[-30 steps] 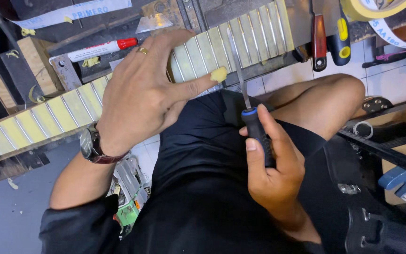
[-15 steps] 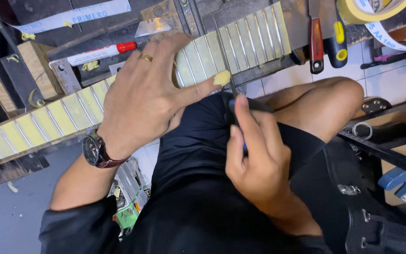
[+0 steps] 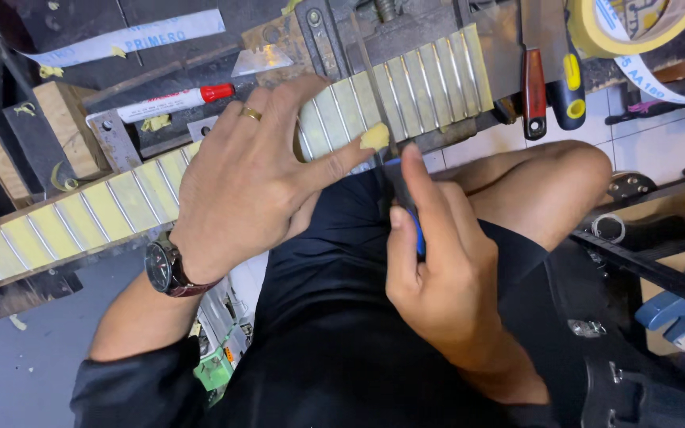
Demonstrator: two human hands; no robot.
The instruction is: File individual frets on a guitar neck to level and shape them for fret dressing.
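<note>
The left hand [image 3: 259, 178] lay spread flat on the taped guitar neck [image 3: 200, 170], which ran slantwise over the cluttered table [image 3: 57, 47], steadying it. The right hand [image 3: 438, 273] was closed around a blue-handled file [image 3: 394, 170], its blade on an upper fret; the lower frets looked untouched as yet.

Cluttered dark workbench [image 3: 200, 71], grey floor [image 3: 33, 372], white tiled surface [image 3: 660, 135], even light
</note>
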